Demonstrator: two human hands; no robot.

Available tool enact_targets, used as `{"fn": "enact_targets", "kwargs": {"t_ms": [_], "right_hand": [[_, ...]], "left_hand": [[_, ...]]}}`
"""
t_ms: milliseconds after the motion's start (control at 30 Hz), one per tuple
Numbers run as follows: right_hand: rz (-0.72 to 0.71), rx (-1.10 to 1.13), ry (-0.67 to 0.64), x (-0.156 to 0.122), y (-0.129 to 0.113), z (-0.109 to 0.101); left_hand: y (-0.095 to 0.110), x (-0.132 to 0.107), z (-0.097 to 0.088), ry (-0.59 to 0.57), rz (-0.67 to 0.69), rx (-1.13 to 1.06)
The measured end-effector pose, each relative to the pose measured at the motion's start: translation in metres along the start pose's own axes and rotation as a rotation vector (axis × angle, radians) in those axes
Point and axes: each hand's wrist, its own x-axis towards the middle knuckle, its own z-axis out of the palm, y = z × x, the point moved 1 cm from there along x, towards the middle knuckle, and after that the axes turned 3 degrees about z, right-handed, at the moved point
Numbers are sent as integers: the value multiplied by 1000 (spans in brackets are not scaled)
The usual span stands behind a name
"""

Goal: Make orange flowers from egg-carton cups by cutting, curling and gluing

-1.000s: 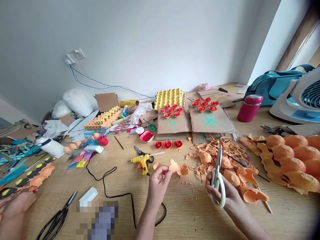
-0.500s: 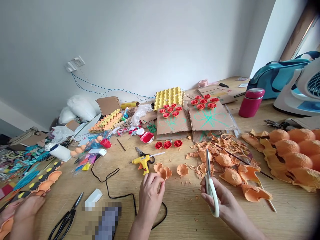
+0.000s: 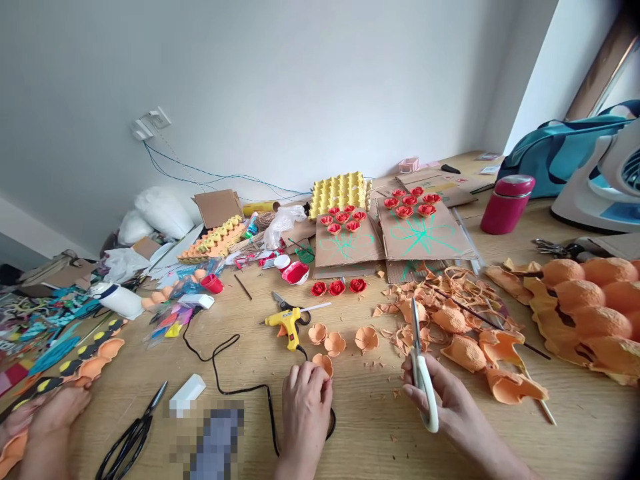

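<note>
My left hand (image 3: 306, 400) is closed with its fingertips on the edge of an orange egg-carton cup (image 3: 323, 364) cut into petals. Beyond it on the table lie a few similar petal cups, one of them a separate flower-shaped cup (image 3: 367, 339) to the right. In my right hand (image 3: 445, 397) is a pair of scissors (image 3: 424, 383) with white handles; the blades look closed and point away from me. A heap of orange carton scraps (image 3: 425, 310) lies just past the scissors. The yellow glue gun (image 3: 289, 325) rests beyond my left hand.
At the left, another person's hand (image 3: 57, 413) holds an egg-carton strip (image 3: 97, 360). Black scissors (image 3: 133, 437) and a white block (image 3: 188, 395) lie nearby. Cardboard panels (image 3: 425, 237) with red flowers stand behind. An orange egg carton (image 3: 593, 320) and a magenta flask (image 3: 507, 205) are right.
My left hand has drawn back toward me with one petal cup, away from the other cups, which now show fully. My right hand and scissors stay almost where they were.
</note>
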Motion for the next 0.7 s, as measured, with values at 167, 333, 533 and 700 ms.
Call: {"fn": "enact_targets", "kwargs": {"t_ms": [167,333,533,700], "right_hand": [[11,-1,-14,0,-6,-1],[10,-38,-30,1,-8,-2],[14,-21,6,3,-12,-2],[13,-5,11,2,-12,-1]], "left_hand": [[-4,7,-3,43,-10,-44],[-6,6,-3,63,-35,-75],[3,13,-5,29,-30,-147],[33,37,6,-58,2,-369]]}}
